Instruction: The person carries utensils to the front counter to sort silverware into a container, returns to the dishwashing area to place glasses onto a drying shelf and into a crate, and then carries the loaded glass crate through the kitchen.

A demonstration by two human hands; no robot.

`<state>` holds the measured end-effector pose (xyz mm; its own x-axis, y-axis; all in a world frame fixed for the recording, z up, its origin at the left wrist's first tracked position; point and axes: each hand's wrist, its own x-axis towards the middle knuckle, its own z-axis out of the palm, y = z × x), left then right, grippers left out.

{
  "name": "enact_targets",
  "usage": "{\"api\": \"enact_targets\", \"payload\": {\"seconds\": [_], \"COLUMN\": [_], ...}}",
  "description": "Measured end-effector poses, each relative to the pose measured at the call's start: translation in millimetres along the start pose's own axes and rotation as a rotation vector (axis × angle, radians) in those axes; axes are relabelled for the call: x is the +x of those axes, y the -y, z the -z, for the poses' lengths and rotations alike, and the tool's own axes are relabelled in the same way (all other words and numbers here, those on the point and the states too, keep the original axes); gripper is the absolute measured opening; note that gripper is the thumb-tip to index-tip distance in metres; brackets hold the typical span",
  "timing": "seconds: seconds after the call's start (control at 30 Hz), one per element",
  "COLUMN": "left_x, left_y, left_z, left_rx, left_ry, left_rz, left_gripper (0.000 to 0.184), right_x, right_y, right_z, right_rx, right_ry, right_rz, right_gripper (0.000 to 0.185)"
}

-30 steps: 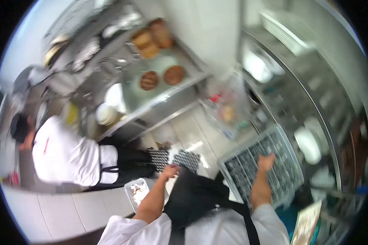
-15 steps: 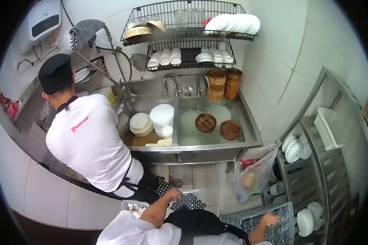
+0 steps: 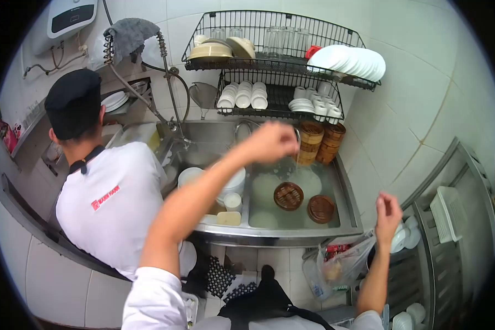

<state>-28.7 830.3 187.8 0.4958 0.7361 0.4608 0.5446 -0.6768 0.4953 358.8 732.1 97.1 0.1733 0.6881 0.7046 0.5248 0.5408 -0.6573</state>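
Our left grip (image 3: 269, 143) curls over the sink (image 3: 291, 235), whether holding anything we cannot tell. Below its right, bamboo steamers (image 3: 288, 196) sit in water (image 3: 300, 219), presumably soaking. Our right grip (image 3: 388, 219) is half-curled, seemingly empty.

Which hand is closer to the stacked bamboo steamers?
Left. The left hand is just left of the stacked bamboo steamers in the picture; the right hand is lower and farther off to their right.

The sink (image 3: 291, 234) is shiny metal along its front edge; steamers (image 3: 310, 145) at its back right corner look wooden; the bag (image 3: 342, 270), glossy plastic.
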Motion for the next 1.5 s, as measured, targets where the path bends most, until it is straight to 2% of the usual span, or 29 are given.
{"api": "enact_targets", "payload": {"seconds": [0.03, 0.1, 0.17, 0.23, 0.3, 0.37, 0.43, 0.5, 0.57, 0.63, 0.7, 0.73, 0.8, 0.9, 0.93, 1.03, 1.17, 1.23, 1.27, 1.37, 1.4, 1.5], "left_x": [22.0, 69.3, 103.5, 143.6, 170.4, 190.7, 210.0, 227.2, 240.3, 254.0, 269.4, 277.9, 292.2, 309.7, 314.5, 324.3, 334.2, 333.4, 333.3, 338.5, 339.6, 339.0], "left_y": [-6.4, 10.4, 11.1, 46.5, 65.1, 71.7, 94.2, 121.0, 148.4, 174.8, 213.3, 223.4, 239.5, 269.1, 272.3, 293.9, 315.3, 296.0, 299.0, 295.2, 285.8, 294.9], "left_z": [31.1, 89.0, 145.2, 200.9, 245.2, 274.0, 299.0, 317.1, 325.7, 329.5, 337.0, 339.5, 339.2, 345.0, 344.1, 343.2, 344.2, 337.2, 338.1, 344.0, 338.5, 331.6], "left_rx": [0.12, 0.445, 0.672, 0.857, 0.968, 1.095, 1.1, 1.082, 1.051, 1.052, 1.068, 1.046, 1.064, 1.019, 0.99, 0.941, 0.945, 0.91, 0.891, 0.765, 0.777, 0.844], "left_ry": [-0.049, -0.177, -0.254, -0.326, -0.322, -0.19, -0.11, -0.082, -0.1, -0.076, -0.06, -0.024, 0.023, 0.114, 0.141, 0.168, 0.147, 0.163, 0.132, 0.231, 0.221, 0.064], "left_rz": [0.05, -0.047, 0.061, 0.034, 0.075, 0.286, 0.367, 0.447, 0.524, 0.566, 0.569, 0.602, 0.608, 0.659, 0.689, 0.747, 0.825, 0.922, 0.92, 1.028, 1.045, 1.017], "left_gripper": [0.022, 0.024, 0.029, 0.035, 0.038, 0.041, 0.048, 0.053, 0.058, 0.071, 0.077, 0.092, 0.091, 0.099, 0.1, 0.108, 0.117, 0.122, 0.12, 0.11, 0.099, 0.093], "right_x": [29.7, 85.2, 139.1, 196.6, 257.0, 318.7, 385.8, 444.8, 487.1, 518.0, 540.0, 542.3, 544.2, 557.7, 543.7, 544.5, 557.1, 560.2, 562.1, 565.4, 567.0, 572.1], "right_y": [38.8, 92.5, 124.2, 148.8, 157.7, 169.0, 164.5, 163.3, 164.1, 159.2, 154.9, 156.7, 159.2, 154.4, 166.0, 164.7, 155.8, 155.6, 155.8, 155.5, 154.6, 149.7], "right_z": [-12.4, -29.4, -53.2, -76.7, -106.4, -140.5, -188.7, -240.3, -294.8, -350.9, -399.7, -417.1, -446.8, -470.4, -456.3, -462.2, -478.0, -480.9, -480.4, -480.0, -480.1, -481.0], "right_rx": [-0.029, -0.129, -0.136, -0.166, -0.142, -0.265, -0.347, -0.48, -0.635, -0.763, -0.814, -0.816, -0.825, -0.889, -0.873, -0.927, -0.873, -0.906, -0.916, -0.898, -0.882, -0.866], "right_ry": [0.036, 0.159, 0.183, 0.239, 0.286, 0.309, 0.255, 0.245, 0.302, 0.35, 0.509, 0.539, 0.603, 0.717, 0.756, 0.84, 0.83, 0.854, 0.87, 0.895, 0.897, 0.884], "right_rz": [0.156, 0.467, 0.706, 0.894, 0.943, 1.048, 1.167, 1.194, 1.034, 0.896, 0.733, 0.66, 0.524, 0.554, 0.444, 0.369, 0.303, 0.312, 0.317, 0.273, 0.248, 0.287], "right_gripper": [0.014, 0.014, 0.017, 0.017, 0.014, 0.011, 0.014, 0.022, 0.029, 0.039, 0.049, 0.05, 0.052, 0.046, 0.042, 0.045, 0.056, 0.066, 0.066, 0.068, 0.068, 0.066]}}
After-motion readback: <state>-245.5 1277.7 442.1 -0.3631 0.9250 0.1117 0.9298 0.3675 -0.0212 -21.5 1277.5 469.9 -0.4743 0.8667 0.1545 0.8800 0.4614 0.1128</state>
